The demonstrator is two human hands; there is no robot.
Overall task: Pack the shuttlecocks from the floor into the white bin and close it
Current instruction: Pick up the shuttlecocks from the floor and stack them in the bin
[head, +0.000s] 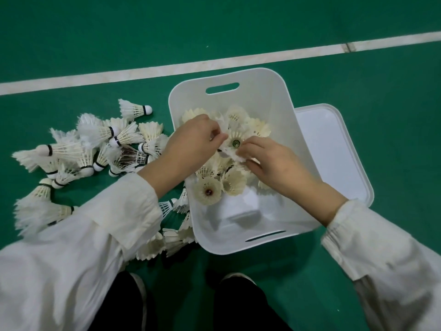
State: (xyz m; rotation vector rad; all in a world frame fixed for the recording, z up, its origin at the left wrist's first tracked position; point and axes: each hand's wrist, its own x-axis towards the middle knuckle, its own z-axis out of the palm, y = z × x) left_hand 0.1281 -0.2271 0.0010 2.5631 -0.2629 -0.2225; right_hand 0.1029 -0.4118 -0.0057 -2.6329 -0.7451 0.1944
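A green floor (238, 27) is seen from above, crossed by a white line (167, 68). A white bin (269, 96) stands open on the floor just below the line, with a slot handle cut into its far wall. Its lid (338, 149) lies flat on the floor, touching the bin's right side.

Inside the bin, a cluster of shuttlecocks (229, 177) is packed with the feather skirts facing up, filling the far and middle parts; a bare patch of the bottom is seen near the front wall.

Both hands are reached into the bin over this cluster. The left hand (188, 142) is closed in a pinch, its fingertips gripping the feathers of a shuttlecock (235, 142) at the middle of the cluster. The right hand (269, 161) is curled, its fingertips pinching the feathers of the same shuttlecock from the other side. White sleeves (114, 223) cover both arms.

A loose pile (95, 149) of more shuttlecocks is spread on the floor to the left of the bin, some touching its left wall and others hidden under the left sleeve. Dark trousers (238, 306) are seen at the bottom edge.
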